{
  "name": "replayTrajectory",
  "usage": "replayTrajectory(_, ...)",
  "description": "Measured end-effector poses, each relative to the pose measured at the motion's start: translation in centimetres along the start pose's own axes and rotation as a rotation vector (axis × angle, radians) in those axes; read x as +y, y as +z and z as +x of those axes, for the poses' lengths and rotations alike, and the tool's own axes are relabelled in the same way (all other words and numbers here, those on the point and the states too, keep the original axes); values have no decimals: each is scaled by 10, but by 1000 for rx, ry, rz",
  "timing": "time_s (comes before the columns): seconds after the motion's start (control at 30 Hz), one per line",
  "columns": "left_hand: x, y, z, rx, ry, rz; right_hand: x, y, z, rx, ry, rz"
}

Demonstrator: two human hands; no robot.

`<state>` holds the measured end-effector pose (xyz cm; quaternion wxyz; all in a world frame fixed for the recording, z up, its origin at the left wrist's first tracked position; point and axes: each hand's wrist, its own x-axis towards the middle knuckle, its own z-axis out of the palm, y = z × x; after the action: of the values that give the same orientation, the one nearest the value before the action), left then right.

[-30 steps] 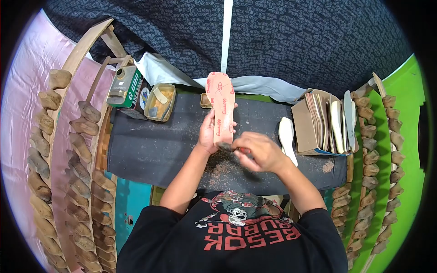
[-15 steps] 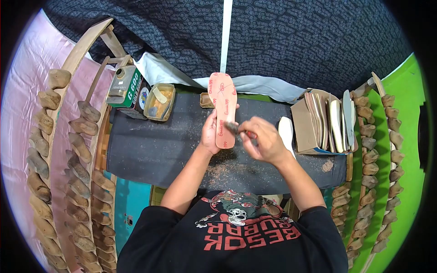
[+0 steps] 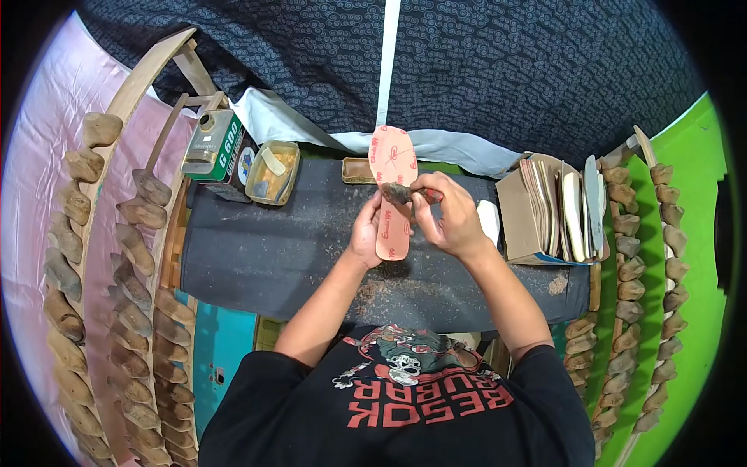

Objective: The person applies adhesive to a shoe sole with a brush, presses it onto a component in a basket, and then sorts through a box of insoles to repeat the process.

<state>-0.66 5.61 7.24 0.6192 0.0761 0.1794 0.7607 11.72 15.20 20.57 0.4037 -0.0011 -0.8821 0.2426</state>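
A pink insole board (image 3: 394,226) with red printed lettering stands lengthwise above the table, its broad end away from me. My left hand (image 3: 366,231) holds it from the left and underneath, near the lower half, with some fingers hidden behind it. My right hand (image 3: 451,218) is closed round the red handle of a small brush (image 3: 397,194). The brush's dark, worn head lies across the narrow middle of the insole board and covers part of the lettering.
The dark table (image 3: 241,249) carries scattered shavings (image 3: 377,294). Left are a green can (image 3: 212,148) and a tub (image 3: 272,175); a small tray (image 3: 358,170) sits behind the insole board. A box of sole pieces (image 3: 537,206) stands right. Racks of wooden shoe lasts (image 3: 132,249) flank both sides.
The brush and my right hand have moved up the insole board, from its lower half to the middle. The board has shifted slightly right and turned a little in my left hand.
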Motion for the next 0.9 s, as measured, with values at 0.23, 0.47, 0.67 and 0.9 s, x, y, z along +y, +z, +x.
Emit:
replayTrajectory(0.23, 14, 8, -1, -56, 60, 20, -27, 4, -22, -158, -44, 151)
replayTrajectory(0.47, 5, 37, -8, 167, 5, -93, -6, 3, -15, -71, -7, 123)
replayTrajectory(0.67, -6, 1, -2, -15, 6, -51, 7, 0, -5, 23, 25, 2)
replayTrajectory(0.9, 5, -24, 2, -166, 33, 19, -30, 5, -32, -183, 40, 183)
